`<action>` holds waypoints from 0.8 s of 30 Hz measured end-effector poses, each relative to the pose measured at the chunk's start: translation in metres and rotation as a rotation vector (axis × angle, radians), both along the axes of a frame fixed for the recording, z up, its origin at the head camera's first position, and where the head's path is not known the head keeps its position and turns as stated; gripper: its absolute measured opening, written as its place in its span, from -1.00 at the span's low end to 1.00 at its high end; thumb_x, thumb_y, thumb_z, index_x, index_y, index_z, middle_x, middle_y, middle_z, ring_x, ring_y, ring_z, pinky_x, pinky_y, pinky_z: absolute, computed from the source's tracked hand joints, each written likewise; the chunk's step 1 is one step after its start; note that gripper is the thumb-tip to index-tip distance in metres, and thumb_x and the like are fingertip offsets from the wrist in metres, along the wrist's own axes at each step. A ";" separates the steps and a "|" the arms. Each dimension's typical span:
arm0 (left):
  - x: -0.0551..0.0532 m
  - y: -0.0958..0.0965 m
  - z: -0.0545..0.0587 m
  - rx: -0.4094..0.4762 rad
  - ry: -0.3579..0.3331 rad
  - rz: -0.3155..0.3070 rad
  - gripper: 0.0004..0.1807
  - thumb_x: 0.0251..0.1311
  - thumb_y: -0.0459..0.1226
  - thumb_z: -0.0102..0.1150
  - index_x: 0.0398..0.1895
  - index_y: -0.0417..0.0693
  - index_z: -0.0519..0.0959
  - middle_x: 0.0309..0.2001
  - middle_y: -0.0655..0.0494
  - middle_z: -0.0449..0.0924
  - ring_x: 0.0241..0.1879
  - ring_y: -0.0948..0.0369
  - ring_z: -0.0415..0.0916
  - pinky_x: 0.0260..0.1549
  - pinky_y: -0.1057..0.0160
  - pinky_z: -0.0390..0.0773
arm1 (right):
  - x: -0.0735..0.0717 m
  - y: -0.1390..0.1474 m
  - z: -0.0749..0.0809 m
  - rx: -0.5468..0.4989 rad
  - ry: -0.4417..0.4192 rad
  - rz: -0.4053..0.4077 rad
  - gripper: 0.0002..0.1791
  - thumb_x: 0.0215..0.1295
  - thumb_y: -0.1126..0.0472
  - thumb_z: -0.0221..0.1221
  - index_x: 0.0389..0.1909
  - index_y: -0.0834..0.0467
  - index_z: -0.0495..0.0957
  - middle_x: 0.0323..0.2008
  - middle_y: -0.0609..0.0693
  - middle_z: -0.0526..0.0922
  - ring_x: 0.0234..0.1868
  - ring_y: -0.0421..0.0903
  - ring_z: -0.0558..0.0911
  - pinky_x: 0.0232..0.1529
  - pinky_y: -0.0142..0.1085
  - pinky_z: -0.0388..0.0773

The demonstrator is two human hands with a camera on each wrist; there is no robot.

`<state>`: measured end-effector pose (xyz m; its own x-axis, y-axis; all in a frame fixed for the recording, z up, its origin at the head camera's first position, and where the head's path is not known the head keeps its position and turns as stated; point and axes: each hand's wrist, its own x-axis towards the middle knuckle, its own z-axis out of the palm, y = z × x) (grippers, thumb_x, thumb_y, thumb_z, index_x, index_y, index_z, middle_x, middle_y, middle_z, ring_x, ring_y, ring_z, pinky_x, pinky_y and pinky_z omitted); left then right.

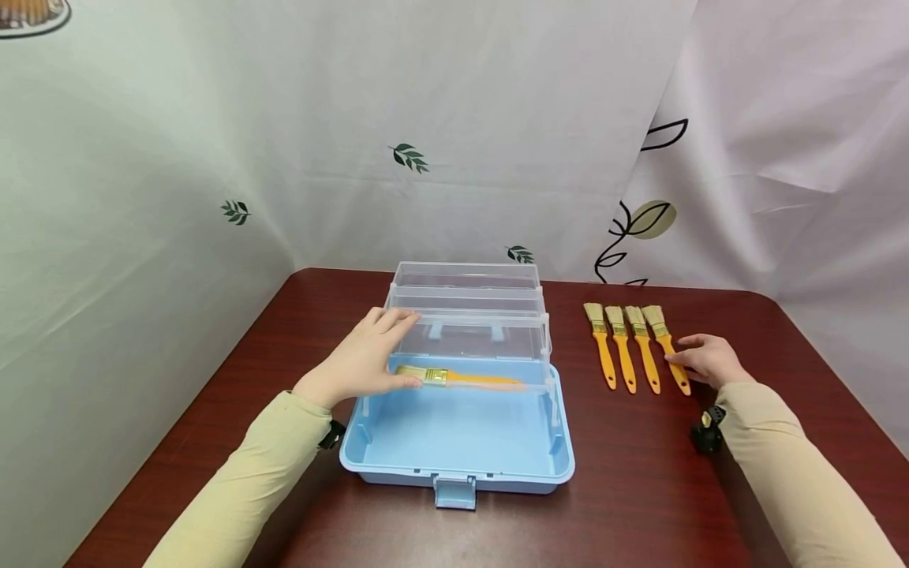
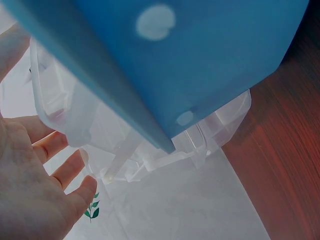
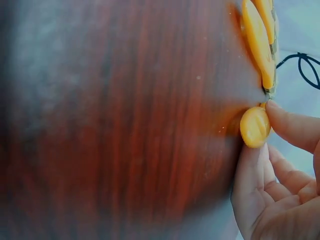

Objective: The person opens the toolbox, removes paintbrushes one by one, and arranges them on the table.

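In the head view, a light blue storage box (image 1: 454, 442) stands with clear plastic trays and lid (image 1: 465, 300) raised at its back. A paintbrush (image 1: 436, 375) with a yellow handle lies across the front clear tray (image 1: 538, 347). My left hand (image 1: 362, 355) holds that tray's left end, thumb at the front and fingers behind; in the left wrist view the other fingers (image 2: 70, 170) are spread. To the right, my right hand (image 1: 710, 359) pinches the handle of the rightmost paintbrush (image 1: 667, 341) between thumb and finger. Its yellow handle end (image 3: 256, 127) shows in the right wrist view.
Three more paintbrushes (image 1: 626, 355) lie side by side just left of the right hand, bristles pointing away. The box's latch (image 1: 454, 493) hangs down at the front. A white cloth with leaf prints (image 1: 497, 118) surrounds the dark red-brown table (image 1: 639, 473).
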<state>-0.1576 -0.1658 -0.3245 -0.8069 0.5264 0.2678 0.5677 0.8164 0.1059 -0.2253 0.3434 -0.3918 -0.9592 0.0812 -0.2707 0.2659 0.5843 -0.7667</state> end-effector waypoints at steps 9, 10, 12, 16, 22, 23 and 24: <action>0.000 0.000 0.000 -0.002 0.002 0.003 0.04 -0.21 0.18 0.38 0.32 -0.18 0.25 0.22 -0.04 0.33 0.09 0.06 0.24 0.08 0.03 0.40 | 0.001 0.003 -0.002 -0.043 -0.008 -0.038 -0.21 0.20 0.14 0.20 0.24 0.54 0.09 0.08 0.43 0.29 -0.41 -0.36 0.49 -0.22 -0.27 0.63; 0.000 0.000 0.000 -0.001 0.000 0.004 0.04 -0.21 0.18 0.38 0.32 -0.18 0.25 0.22 -0.04 0.33 0.09 0.06 0.24 0.08 0.03 0.40 | 0.001 0.003 -0.002 -0.047 -0.009 -0.041 -0.21 0.20 0.13 0.21 0.24 0.54 0.09 0.06 0.42 0.31 -0.43 -0.39 0.48 -0.24 -0.30 0.63; 0.000 0.000 0.000 0.001 -0.004 0.007 0.04 -0.21 0.18 0.38 0.32 -0.17 0.25 0.22 -0.04 0.33 0.10 0.06 0.24 0.08 0.03 0.40 | 0.002 0.003 -0.003 -0.057 -0.011 -0.044 -0.21 0.19 0.12 0.21 0.24 0.54 0.09 0.04 0.39 0.33 -0.45 -0.39 0.48 -0.27 -0.33 0.63; 0.001 0.000 0.000 -0.001 -0.006 0.009 0.05 -0.21 0.19 0.37 0.33 -0.17 0.24 0.23 -0.04 0.33 0.10 0.06 0.24 0.09 0.02 0.40 | 0.004 0.003 -0.003 -0.058 -0.006 -0.041 -0.21 0.19 0.10 0.21 0.22 0.54 0.11 0.06 0.41 0.29 -0.43 -0.36 0.48 -0.29 -0.35 0.62; 0.001 0.000 -0.001 -0.002 -0.002 0.005 0.05 -0.22 0.18 0.38 0.33 -0.18 0.24 0.23 -0.04 0.32 0.10 0.06 0.23 0.08 0.02 0.40 | 0.005 0.004 -0.004 -0.065 0.007 -0.038 -0.17 0.16 0.04 0.23 0.22 0.53 0.11 0.09 0.42 0.28 -0.44 -0.41 0.47 -0.29 -0.39 0.62; 0.001 0.000 -0.001 -0.001 -0.001 0.005 0.05 -0.22 0.18 0.38 0.33 -0.18 0.24 0.23 -0.04 0.33 0.10 0.06 0.23 0.08 0.02 0.40 | 0.005 0.004 -0.004 -0.065 0.010 -0.037 -0.16 0.16 0.04 0.23 0.22 0.53 0.11 0.08 0.42 0.28 -0.44 -0.41 0.47 -0.29 -0.39 0.62; 0.001 0.000 -0.001 -0.002 0.000 0.004 0.05 -0.22 0.18 0.38 0.33 -0.18 0.24 0.22 -0.04 0.33 0.10 0.06 0.23 0.08 0.02 0.40 | 0.005 0.004 -0.004 -0.067 0.012 -0.036 -0.17 0.16 0.04 0.23 0.22 0.52 0.11 0.08 0.42 0.28 -0.44 -0.41 0.47 -0.29 -0.39 0.61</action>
